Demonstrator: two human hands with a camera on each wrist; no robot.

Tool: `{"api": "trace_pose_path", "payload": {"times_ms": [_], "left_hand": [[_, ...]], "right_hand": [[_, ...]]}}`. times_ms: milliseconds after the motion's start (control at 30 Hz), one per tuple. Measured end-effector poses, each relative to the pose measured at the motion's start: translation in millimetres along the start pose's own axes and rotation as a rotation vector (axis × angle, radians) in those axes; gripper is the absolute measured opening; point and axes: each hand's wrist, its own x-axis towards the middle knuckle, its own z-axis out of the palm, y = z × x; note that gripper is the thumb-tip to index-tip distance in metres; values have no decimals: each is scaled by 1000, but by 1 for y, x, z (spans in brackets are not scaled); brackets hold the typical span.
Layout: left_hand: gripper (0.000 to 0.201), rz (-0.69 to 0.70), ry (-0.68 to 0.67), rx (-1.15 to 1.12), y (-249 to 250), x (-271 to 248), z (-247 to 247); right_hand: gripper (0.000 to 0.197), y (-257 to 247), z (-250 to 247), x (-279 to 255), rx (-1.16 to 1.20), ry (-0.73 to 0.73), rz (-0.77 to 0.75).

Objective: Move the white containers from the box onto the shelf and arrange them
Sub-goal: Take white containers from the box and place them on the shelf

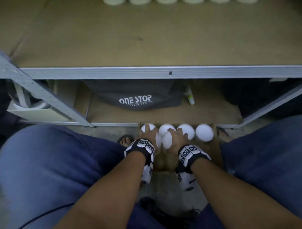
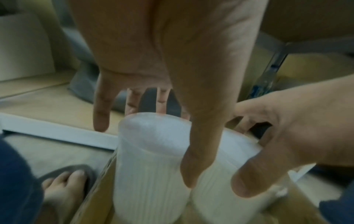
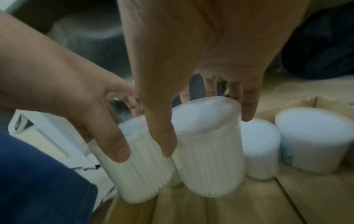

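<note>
Several white ribbed containers stand in a cardboard box [image 1: 216, 156] on the floor below the shelf [image 1: 163, 72]. My left hand [image 1: 149, 134] grips one container [image 2: 149, 159] from above, thumb on its near side and fingers behind the lid. Beside it, my right hand [image 1: 175, 136] grips a second container [image 3: 208, 144] the same way, and this one tilts toward me. The two held containers touch. Others [image 1: 204, 132] stand free along the box's far side. A row of white containers [image 1: 165, 1] lines the back of the shelf board.
A dark bag [image 1: 135, 98] printed ONE STOP and a small bottle [image 1: 190, 98] lie on the lower shelf. A slanted metal upright [image 1: 40, 91] crosses at left. My blue-clad knees flank the box, with a sandalled foot [image 1: 125, 139] beside it.
</note>
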Motion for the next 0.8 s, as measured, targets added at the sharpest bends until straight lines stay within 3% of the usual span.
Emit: {"api": "trace_pose_path", "payload": {"times_ms": [100, 200, 300, 433, 800], "left_hand": [[92, 39, 65, 20, 6, -15, -27], [85, 83, 115, -2, 15, -31, -56], [87, 127, 149, 12, 22, -46, -86], [88, 200, 204, 15, 32, -68, -127], [91, 359, 416, -8, 52, -141, -217]], "right_hand": [[95, -3, -28, -15, -7, 62, -21], [83, 0, -59, -30, -33, 112, -86], [89, -3, -90, -46, -1, 151, -104], [78, -9, -135, -74, 19, 202, -147], [86, -13, -236, -150, 70, 402, -252]]}}
